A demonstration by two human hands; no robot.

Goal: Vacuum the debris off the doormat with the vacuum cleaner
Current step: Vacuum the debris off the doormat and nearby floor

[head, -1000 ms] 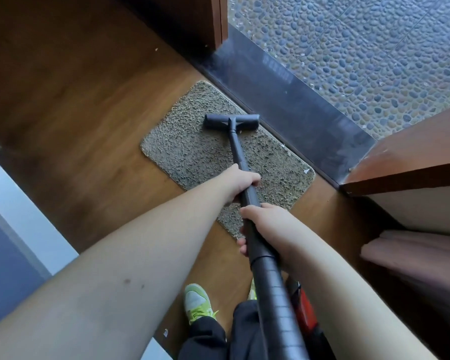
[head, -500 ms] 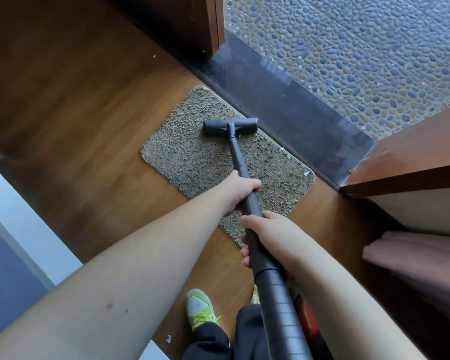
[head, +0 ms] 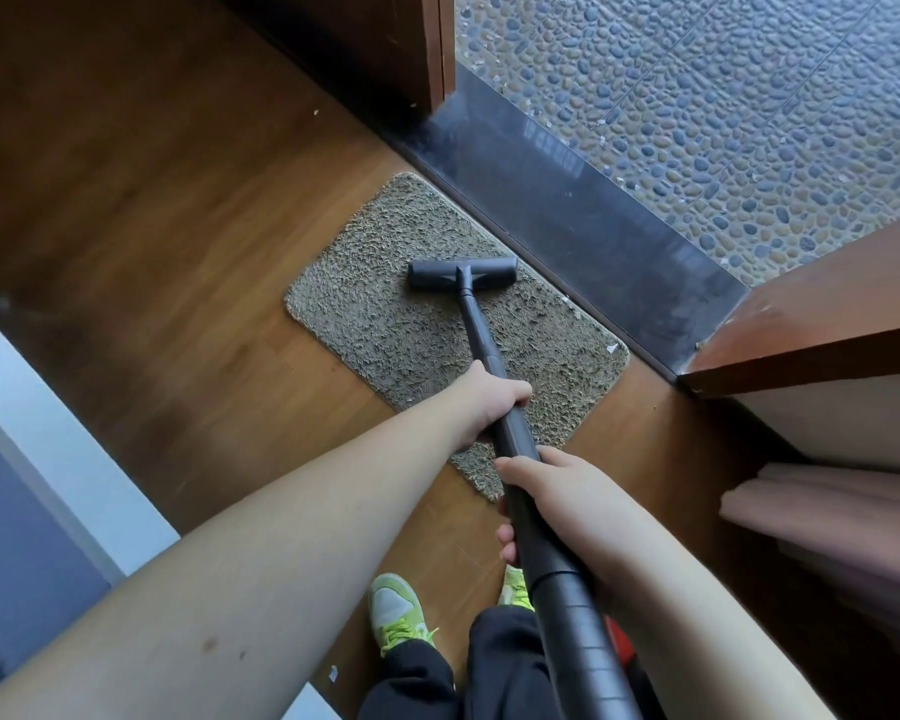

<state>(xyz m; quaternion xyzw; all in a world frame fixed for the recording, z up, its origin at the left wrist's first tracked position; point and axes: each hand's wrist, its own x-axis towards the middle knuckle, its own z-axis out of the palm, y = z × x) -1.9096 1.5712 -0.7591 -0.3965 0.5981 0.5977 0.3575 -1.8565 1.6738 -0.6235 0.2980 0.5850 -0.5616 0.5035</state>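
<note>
A: Where's the doormat (head: 385,324)?
B: On the wood floor (head: 178,226), long edge right vs the dark threshold strip (head: 593,210) of the doorway. Pebble paving (head: 723,96) outside, beyond it.

A: And the vac?
B: Black floor head (head: 462,273) sits flat on the mat, upper part, near the threshold side. Wand (head: 481,340) runs back from it toward the person, widening into a thicker black tube (head: 572,615) at the bottom.

A: Hands?
B: Left hand (head: 494,397) is further down the wand, fingers wrapped round it, approx over the mat's near edge. Right hand (head: 557,501) is closer to the body, also gripping the wand, fingertips curling under it on the left side. Both arms stretched fwd.

A: Debris?
B: A white scrap (head: 612,348) at the mat's right corner, a smaller one (head: 566,299) by the threshold edge. A few pale flecks on the wood too, e.g. one near the door frame (head: 316,112).

A: Anything else?
B: Lime-green sneakers (head: 396,610) and black trousers (head: 489,667) at the bottom, a red bit (head: 622,644) just behind the tube. Brown door edge (head: 811,350) at right.
</note>
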